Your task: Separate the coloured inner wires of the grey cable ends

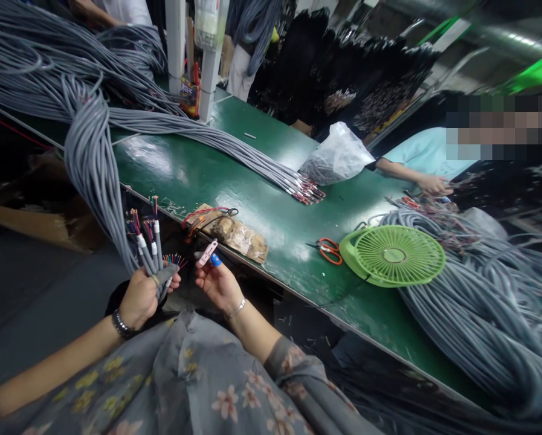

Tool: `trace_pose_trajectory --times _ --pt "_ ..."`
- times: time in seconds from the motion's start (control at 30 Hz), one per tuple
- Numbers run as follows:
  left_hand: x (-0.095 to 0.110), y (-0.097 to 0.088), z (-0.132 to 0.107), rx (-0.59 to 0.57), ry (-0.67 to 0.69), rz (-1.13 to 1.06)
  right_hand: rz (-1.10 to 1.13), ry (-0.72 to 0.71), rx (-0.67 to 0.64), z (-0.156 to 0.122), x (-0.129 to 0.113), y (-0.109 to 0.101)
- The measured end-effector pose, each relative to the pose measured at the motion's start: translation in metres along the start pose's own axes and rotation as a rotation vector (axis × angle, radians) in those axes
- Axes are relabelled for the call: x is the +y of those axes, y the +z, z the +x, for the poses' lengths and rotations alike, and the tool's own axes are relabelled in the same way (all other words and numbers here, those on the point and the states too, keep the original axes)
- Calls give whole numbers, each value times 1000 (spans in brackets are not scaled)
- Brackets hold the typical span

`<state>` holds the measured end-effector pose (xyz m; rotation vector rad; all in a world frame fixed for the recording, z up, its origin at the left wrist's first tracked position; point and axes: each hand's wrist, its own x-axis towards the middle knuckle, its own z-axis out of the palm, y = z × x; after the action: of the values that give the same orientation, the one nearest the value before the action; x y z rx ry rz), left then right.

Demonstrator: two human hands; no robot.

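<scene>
My left hand (139,297) is closed around a bunch of grey multi-core cables (150,261). Their ends point up, with white bands and thin coloured wires fanning out. One cable end leans right, towards my other hand. My right hand (222,289) pinches a small flat pale-pink tool (207,254), whose exact kind I cannot make out. A blue cover (215,260) wraps one fingertip of that hand. The tool is apart from the wires. From the held ends, a thick grey cable bundle (92,142) runs up over the table edge.
On the green table (280,241) lie a taped cardboard block (238,235), orange-handled scissors (329,251), a green fan (394,256) and a row of cables (234,148). A plastic bag (338,154) stands behind. At right, a co-worker's hand (434,184) is over more cables (488,308).
</scene>
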<state>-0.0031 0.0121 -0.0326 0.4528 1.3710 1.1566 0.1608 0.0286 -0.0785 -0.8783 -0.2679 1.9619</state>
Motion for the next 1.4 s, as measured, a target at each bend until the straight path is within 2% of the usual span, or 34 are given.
trace_pose_trajectory --times 0.4,0.63,0.97,1.17,1.4 --pt "-2 0 -1 -10 12 19 -26 -1 -2 1 1 -1" --pt "-6 -4 -1 -58 28 76 -68 -32 -18 1 4 -2" --pt "-13 -7 -1 -131 41 158 -238 -126 -67 -5 8 12" --pt "-16 -10 -1 -179 59 221 -315 -174 19 -2 14 19" --pt "-15 -14 -3 -127 85 271 -354 -206 63 -6 12 19"
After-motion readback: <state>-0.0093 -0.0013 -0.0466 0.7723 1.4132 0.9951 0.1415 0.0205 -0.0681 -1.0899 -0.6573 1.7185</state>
